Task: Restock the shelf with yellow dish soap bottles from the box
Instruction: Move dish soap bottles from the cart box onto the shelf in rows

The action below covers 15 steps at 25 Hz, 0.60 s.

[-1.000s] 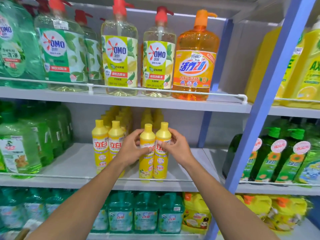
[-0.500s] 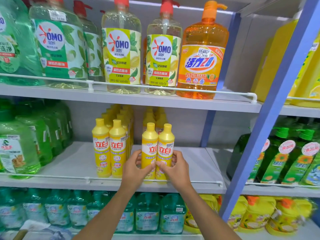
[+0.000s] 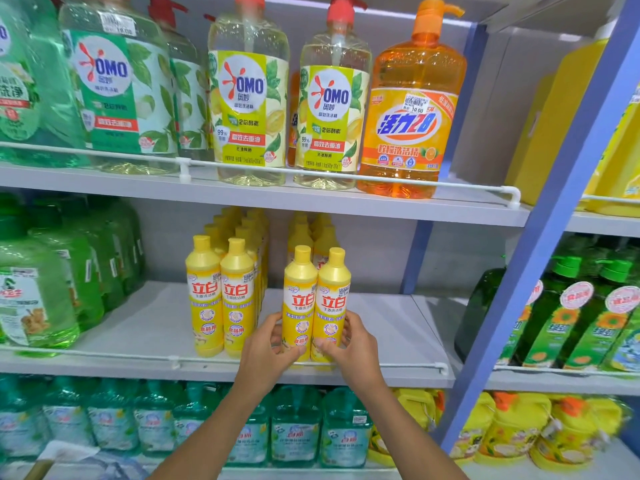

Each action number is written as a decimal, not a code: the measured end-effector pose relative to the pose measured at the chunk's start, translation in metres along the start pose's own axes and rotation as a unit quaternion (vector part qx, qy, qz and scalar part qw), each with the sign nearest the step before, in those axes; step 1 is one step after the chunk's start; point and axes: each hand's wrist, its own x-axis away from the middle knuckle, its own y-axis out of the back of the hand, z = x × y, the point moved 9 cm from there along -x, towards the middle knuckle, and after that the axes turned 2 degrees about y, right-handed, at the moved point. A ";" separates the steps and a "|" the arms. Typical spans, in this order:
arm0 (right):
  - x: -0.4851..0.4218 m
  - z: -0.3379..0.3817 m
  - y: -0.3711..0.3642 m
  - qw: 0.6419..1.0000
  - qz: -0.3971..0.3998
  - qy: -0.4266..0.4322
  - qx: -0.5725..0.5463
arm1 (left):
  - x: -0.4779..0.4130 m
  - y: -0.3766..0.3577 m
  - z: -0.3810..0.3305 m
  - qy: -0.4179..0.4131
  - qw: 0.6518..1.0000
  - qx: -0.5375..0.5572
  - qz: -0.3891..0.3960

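The left hand [image 3: 266,344] curls its fingers round one yellow bottle [image 3: 299,299] and the right hand [image 3: 349,344] curls round the second yellow bottle [image 3: 333,303], both standing on the shelf [image 3: 398,327] just behind the white rail [image 3: 415,366]. More rows of yellow bottles [image 3: 221,296] stand just left of the left hand, so much looks done, but the box is not in sight. Right of the right hand the shelf is bare up to the blue post [image 3: 509,306], with room for more.

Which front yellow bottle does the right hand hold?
The rightmost yellow bottle; the right hand curls round its lower part, while its neighbour sits in the left hand.
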 end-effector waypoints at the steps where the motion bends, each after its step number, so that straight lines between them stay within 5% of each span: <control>1: 0.002 -0.003 -0.001 1.000 0.000 -0.003 0.014 | 0.000 0.000 0.003 -0.001 1.000 -0.013 -0.012; 15: -0.033 -0.025 -0.014 0.993 -0.025 -0.058 0.099 | -0.040 -0.008 0.022 0.025 0.994 -0.087 -0.066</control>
